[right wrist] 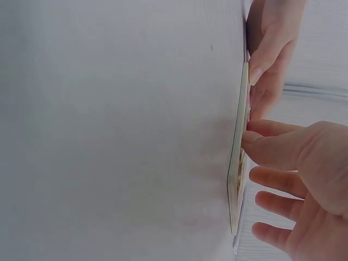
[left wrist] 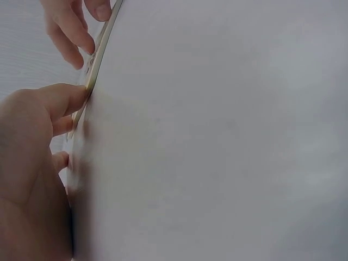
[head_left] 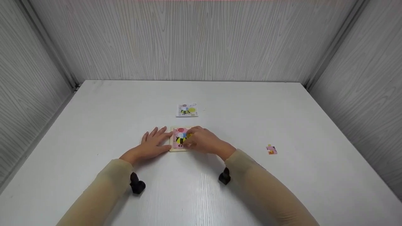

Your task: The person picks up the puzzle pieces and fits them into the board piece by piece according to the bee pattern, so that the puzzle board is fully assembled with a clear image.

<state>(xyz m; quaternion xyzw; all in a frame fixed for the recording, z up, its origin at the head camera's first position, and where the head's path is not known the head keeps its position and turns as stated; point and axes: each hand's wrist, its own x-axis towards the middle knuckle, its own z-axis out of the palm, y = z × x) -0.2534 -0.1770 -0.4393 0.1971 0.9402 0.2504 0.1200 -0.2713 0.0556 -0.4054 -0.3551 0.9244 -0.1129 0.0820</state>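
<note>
A square wooden jigsaw puzzle (head_left: 176, 145) with a bee picture lies flat on the table in front of me. My left hand (head_left: 153, 145) rests on the table with spread fingers; its index finger and thumb touch the left edge of the puzzle's frame. Over the right half of the puzzle is my right hand (head_left: 205, 140), thumb and index finger bent down at its surface around a puzzle piece (head_left: 189, 135), which they mostly hide. In the right wrist view, the other fingers (right wrist: 277, 205) of that hand stand off the board, loosely bent.
Behind the puzzle lies a square card (head_left: 187, 110) with the same bee picture. One loose puzzle piece (head_left: 271, 149), pink with orange, is off to the right on the white table (head_left: 125, 103). Grey wood-grain panels (head_left: 201, 40) enclose the table at the back and both sides.
</note>
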